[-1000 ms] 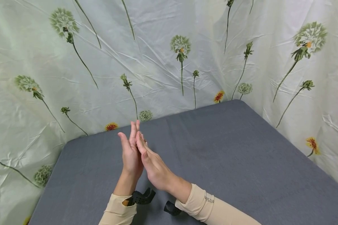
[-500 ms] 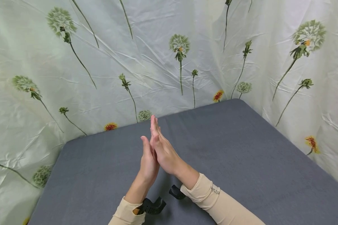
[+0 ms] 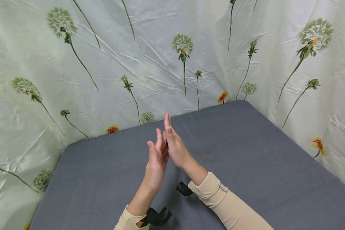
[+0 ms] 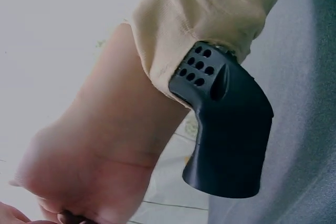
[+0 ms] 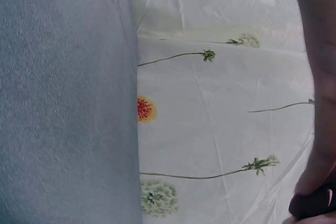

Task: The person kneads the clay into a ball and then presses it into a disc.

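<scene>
My left hand [image 3: 156, 167] and right hand [image 3: 177, 149] are held palm to palm above the grey table, fingers pointing forward and mostly straight. The right hand reaches a little farther forward than the left. A small dark brown lump [image 5: 311, 204] shows between the palms at the lower right of the right wrist view. The left wrist view also catches a bit of this dark lump [image 4: 73, 217] at its bottom edge. Its kind cannot be told, and the head view hides it behind the hands.
The grey cloth-covered table [image 3: 235, 153] spreads around the hands. A white curtain [image 3: 161, 64] printed with dandelions hangs behind it and along its sides. Black camera housings [image 3: 158, 216] stick out under both beige sleeves [image 3: 218, 199].
Both hands have shifted to the right across the table. The right hand has slid forward along the left palm, and the left fingertips now lie behind the right ones.
</scene>
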Tool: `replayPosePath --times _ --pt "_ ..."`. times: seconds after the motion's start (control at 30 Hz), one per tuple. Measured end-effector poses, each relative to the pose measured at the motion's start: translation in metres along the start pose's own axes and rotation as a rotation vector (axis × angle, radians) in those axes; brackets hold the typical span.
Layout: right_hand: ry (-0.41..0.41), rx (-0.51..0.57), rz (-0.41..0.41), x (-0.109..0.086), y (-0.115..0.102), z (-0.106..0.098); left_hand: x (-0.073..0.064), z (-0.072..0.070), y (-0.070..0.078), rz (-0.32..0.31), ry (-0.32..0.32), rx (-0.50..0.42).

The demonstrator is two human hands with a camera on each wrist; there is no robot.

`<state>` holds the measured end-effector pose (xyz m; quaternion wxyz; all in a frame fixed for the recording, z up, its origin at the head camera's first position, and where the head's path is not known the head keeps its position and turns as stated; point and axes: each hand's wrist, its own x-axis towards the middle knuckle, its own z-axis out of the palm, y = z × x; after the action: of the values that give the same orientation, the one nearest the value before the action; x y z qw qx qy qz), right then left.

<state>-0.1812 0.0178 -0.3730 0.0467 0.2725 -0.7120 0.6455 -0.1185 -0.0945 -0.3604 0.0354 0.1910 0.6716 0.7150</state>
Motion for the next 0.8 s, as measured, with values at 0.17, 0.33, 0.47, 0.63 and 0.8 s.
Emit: replayPosePath --times 0.17,0.33,0.47,0.63,0.8 --pt "-0.017 0.093 0.037 0.000 0.002 0.003 0.000 -0.001 0.004 0.037 0.035 0.011" --pt "-0.096 0.242 0.085 -0.002 0.002 0.013 0.000 -0.009 0.009 0.083 0.079 0.064" --pt "-0.191 0.313 0.138 -0.006 0.000 0.022 0.002 -0.019 0.014 0.128 0.123 0.097" --pt "-0.232 0.307 0.163 -0.011 -0.006 0.029 0.004 -0.033 0.015 0.152 0.180 0.114" --pt "-0.234 0.245 0.140 -0.014 -0.015 0.033 0.006 -0.047 0.014 0.146 0.260 0.063"
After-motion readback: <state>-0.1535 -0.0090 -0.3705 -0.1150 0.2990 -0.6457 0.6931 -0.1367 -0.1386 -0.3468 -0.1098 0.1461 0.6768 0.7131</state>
